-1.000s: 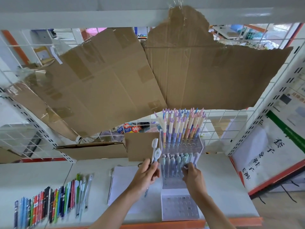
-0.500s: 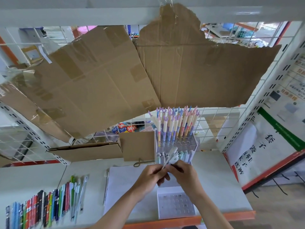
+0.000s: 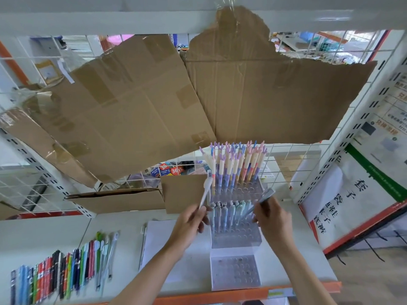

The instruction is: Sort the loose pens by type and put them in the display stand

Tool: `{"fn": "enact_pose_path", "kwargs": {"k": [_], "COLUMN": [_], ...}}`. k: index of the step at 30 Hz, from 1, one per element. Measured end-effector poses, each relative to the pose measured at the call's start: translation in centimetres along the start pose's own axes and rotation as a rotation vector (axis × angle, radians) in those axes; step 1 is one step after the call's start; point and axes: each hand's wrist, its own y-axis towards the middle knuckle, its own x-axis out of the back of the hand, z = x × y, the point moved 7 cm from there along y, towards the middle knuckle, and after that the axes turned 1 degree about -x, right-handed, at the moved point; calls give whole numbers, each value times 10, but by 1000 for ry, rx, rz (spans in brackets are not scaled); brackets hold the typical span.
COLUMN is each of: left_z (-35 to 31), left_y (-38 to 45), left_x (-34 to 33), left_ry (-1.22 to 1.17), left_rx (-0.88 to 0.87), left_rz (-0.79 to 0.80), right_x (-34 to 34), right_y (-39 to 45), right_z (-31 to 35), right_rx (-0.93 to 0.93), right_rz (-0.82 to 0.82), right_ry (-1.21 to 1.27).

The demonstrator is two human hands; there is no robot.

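Head view shows the stand [image 3: 236,238] in the middle of the tabletop [image 3: 44,234], a clear stepped rack with three tiers. Its far tier is packed with tall pastel pens [image 3: 233,166], and the middle tier carries a row of shorter pale blue and green ones [image 3: 229,213] along its far edge. The near tier [image 3: 235,271] holds nothing — only bare holes — and most of the middle tier's near holes are open too.

Left hand [image 3: 190,222] pinches a white pen [image 3: 206,192] by its lower end, the pen slanting up beside the stand's left edge. Right hand [image 3: 269,219] curls its fingers round a grey-blue pen [image 3: 262,200], tilted, with its lower end over the middle tier.

Much is left, I judge: a long row of loose pens [image 3: 61,274] of many colours lies at the near left of the tabletop, well apart from the stand, and one more pen [image 3: 143,245] lies alone beside a white sheet [image 3: 158,238].

Hard to make out — whether the right hand's pen tip is already in a hole, since the clear plastic and the fingers blur it. The loose row's left end is cut off by the frame edge, so its count and types cannot be told. Torn cardboard [image 3: 154,106] hides the shelves behind.
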Motion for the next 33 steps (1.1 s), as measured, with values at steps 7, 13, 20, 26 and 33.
{"fn": "enact_pose_path", "kwargs": {"k": [7,13,20,26,33], "left_z": [-1,3,11,15,16], "left_y": [0,-8,-9,-9,-7], "left_x": [2,1,0,-11,-46], "left_ry": [75,19,26,0,67], "left_rx": [-50,-46,-49,-42,-30], "left_rz": [-18,-9,22,78,226], "right_x": [-42,-70,-73,-50,-48], "right_y": [11,7,9,-12,-32], "right_z": [-47,-66,-74,-63,5], "right_rx": [-81,-116,-164,-104,-41], "right_rz": [124,211,200,112,377], "right_ry": [-91,-235,-257,-162,158]}}
